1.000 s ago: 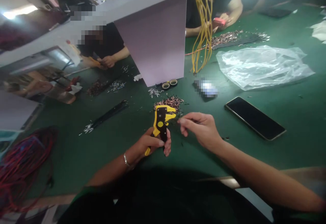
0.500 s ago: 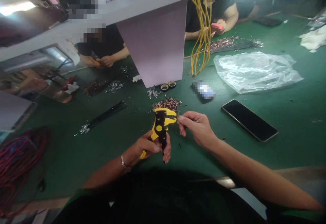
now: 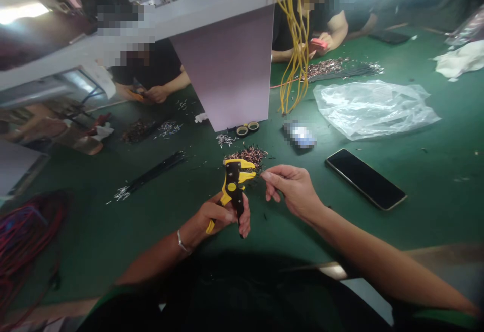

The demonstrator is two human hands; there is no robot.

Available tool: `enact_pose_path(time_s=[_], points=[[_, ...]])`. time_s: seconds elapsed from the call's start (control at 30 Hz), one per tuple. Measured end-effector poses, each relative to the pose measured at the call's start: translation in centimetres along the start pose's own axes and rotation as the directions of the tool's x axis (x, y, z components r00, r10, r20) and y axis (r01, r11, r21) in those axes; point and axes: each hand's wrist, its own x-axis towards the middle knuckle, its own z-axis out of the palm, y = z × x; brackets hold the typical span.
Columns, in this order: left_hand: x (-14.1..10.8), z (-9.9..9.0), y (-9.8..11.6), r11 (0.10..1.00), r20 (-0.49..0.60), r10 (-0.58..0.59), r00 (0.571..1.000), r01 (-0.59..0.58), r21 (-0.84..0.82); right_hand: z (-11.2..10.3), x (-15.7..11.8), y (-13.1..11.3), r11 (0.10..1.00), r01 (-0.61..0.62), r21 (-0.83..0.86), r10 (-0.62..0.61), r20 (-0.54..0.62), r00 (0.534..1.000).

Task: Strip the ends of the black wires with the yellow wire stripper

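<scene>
My left hand [image 3: 223, 213] is wrapped around the handles of a yellow and black wire stripper [image 3: 233, 187], which is tilted up with its jaws apart. Right of the jaws, my right hand [image 3: 289, 183] pinches thumb against forefinger on a thin dark wire [image 3: 286, 178], mostly hidden by the fingers. A small gap shows between these fingertips and the stripper's jaw tips. Just behind the stripper lies a heap of short black wires with bare copper ends [image 3: 254, 154].
Two tape rolls [image 3: 247, 129] and silvery wire bits [image 3: 226, 140] lie beyond the heap. A phone [image 3: 366, 178] and a clear plastic bag [image 3: 372, 108] are at right. Black wires [image 3: 155, 171] and red cables [image 3: 30, 246] lie left. Yellow wires [image 3: 293, 45] hang ahead; co-workers' hands [image 3: 157, 93] work across the table.
The stripper's jaws have opened, and the gap between them and my right fingertips shows more clearly. The whole view has shifted slightly.
</scene>
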Motion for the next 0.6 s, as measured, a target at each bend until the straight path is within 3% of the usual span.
enact_pose_path(time_s=[0.1, 0.3, 0.6], points=[[0.1, -0.2, -0.1, 1.000, -0.033, 0.017, 0.999, -0.018, -0.021, 0.1, 0.3, -0.1, 0.997, 0.002, 0.080, -0.002, -0.002, 1.000], [0.1, -1.1, -0.4, 0.995, -0.159, 0.024, 0.987, -0.040, -0.096, -0.9, 1.5, 0.8, 0.999, -0.032, 0.025, 0.034, -0.077, 0.996], [0.3, -1.6, -0.5, 0.994, -0.140, 0.018, 0.990, -0.033, -0.108, -1.5, 2.3, 1.4, 0.991, -0.127, 0.027, 0.128, -0.043, 0.991]])
